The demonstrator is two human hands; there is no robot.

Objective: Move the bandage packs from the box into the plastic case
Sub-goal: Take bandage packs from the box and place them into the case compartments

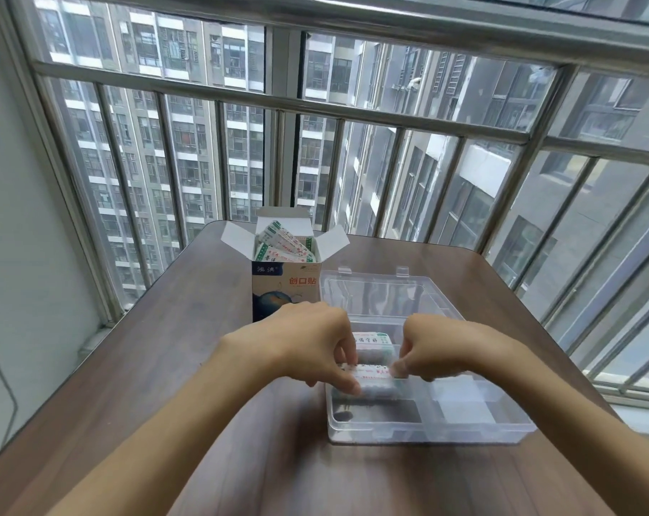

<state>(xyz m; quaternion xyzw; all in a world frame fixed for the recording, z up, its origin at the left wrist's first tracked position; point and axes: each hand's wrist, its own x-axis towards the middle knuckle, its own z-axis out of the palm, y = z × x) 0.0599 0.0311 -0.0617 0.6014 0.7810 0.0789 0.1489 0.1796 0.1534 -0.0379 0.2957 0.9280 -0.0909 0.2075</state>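
Head view: both hands over the clear case, box behind them on the counter [166, 366].
Left hand [315, 348]: fingers curled, thumb and fingertips pinching the left end of a bandage pack [375, 379].
Right hand [432, 351]: curled the same way, pinching the right end of that pack.
Why two hands: my read is an end-to-end grip keeps the pack level and square to the compartment so it goes in flat.
Held pack: just above or already touching the case floor, can't tell which; blurred at the edges.
Plastic case [464, 433]: lid [382, 296] open and laid back towards the window, hinged on the far side. Base has dividers.
Case contents: second pack [371, 340] lies flat in the far part of the base, just behind the held one. Near compartments look bare; right side has a pale patch, can't tell if it's glare or an item.
Box [285, 288]: upright, just left of the lid, top flaps folded out.
Box contents: several packs [284, 243] standing on end, leaning loosely, so picks from the top are easy.
Progress: my guess early, two packs at the case, most in the box.
Risk: packs stacked crooked could stop the lid shutting.
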